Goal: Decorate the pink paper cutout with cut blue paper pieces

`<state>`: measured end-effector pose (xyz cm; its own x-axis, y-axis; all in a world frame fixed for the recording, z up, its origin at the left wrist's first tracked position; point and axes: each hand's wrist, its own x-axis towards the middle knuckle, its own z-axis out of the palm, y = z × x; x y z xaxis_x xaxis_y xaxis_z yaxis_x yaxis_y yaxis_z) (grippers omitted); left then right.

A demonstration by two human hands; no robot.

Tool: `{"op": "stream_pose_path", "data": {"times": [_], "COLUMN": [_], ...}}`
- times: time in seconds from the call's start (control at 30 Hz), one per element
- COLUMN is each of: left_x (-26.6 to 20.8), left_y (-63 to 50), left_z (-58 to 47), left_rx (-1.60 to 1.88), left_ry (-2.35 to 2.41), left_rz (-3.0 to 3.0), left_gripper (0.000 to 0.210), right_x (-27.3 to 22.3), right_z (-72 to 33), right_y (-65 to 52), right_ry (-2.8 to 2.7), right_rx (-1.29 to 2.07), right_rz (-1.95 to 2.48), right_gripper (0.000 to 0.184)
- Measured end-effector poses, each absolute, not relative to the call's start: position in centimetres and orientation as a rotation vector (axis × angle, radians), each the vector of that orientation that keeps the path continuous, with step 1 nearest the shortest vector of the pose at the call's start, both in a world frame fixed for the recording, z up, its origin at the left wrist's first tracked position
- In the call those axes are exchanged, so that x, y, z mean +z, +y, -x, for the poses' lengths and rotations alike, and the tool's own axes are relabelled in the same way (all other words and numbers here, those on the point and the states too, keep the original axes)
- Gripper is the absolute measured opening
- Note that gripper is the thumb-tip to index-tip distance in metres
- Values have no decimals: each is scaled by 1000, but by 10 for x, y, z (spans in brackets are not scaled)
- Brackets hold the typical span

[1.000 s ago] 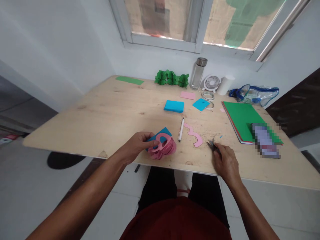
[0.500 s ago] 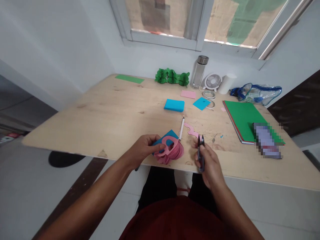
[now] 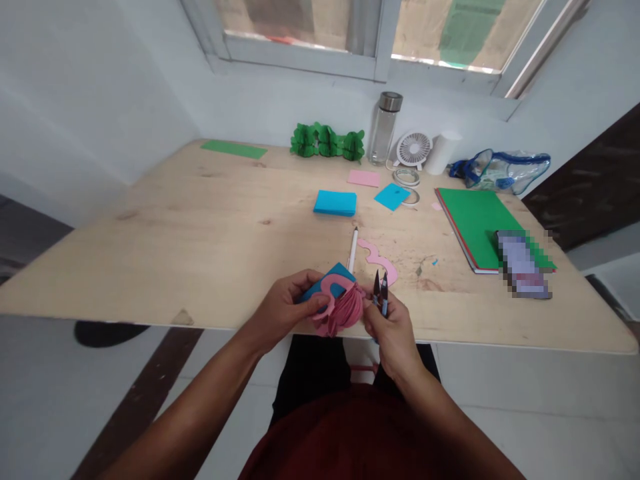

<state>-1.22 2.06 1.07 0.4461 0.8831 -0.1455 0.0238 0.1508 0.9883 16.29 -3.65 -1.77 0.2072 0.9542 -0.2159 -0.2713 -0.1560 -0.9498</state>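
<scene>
My left hand (image 3: pixel 295 307) is closed on a blue paper stack (image 3: pixel 327 283) together with a pink paper cutout (image 3: pixel 345 312), whose many layers fan out at the right. The thumb presses on the cutout's curved front edge. In my right hand (image 3: pixel 393 330) is a pair of thread snips (image 3: pixel 384 297), blades apart and pointing away from me. Its fingertips are at the right edge of the pink layers, seemingly touching them. A curvy pink paper strip (image 3: pixel 383 263) lies just beyond the snips, and a white pen (image 3: pixel 353 250) lies to its left.
Farther back are a blue paper pile (image 3: pixel 335 203), a pink sheet (image 3: pixel 363 178), a blue square (image 3: pixel 392 197) and tape rolls (image 3: pixel 406 177). Green paper garland (image 3: pixel 327 142), bottle (image 3: pixel 385 130), fan (image 3: pixel 414 149) and pouch (image 3: pixel 510 171) line the wall. A phone (image 3: pixel 524 263) overlaps a green folder (image 3: pixel 493 227).
My right hand has moved left with the snips, up to the pink cutout. The cutout's layers are turned and bunched differently in my left hand. The whole view has shifted slightly.
</scene>
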Motion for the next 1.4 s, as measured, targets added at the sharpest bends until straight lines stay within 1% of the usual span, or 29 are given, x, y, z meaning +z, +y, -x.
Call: {"op": "stream_pose_path", "data": {"times": [0.13,0.33,0.47,0.63,1.03,1.23,1.4], "left_x": [8,7,7,8,2,2,6], "left_y": [22,21,21,21,21,20,19], "left_z": [11,11,11,9,9,10,10], "left_rx": [818,759,733,780,802,798,792], "left_ry": [916,984,1009,967,927,910,925], "left_rz": [-1325,-1436,-1487,-1489,-1512,-1529,-1521], "left_gripper": [45,56,56,55,53,51,50], "right_x": [-20,-20,-21,-23,-24,-24,-24], "right_z": [-162,-162,-163,-163,-166,-166,-169], "right_y": [-36,-35,-34,-34,-36,-37,-38], "right_ry": [-744,-710,-728,-720,-762,-770,-893], "right_rx": [1274,1297,1294,1289,1276,1287,1226], "right_rz": [1268,1269,1268,1262,1253,1266,1331], "right_gripper": [28,28,28,28,25,27,31]}}
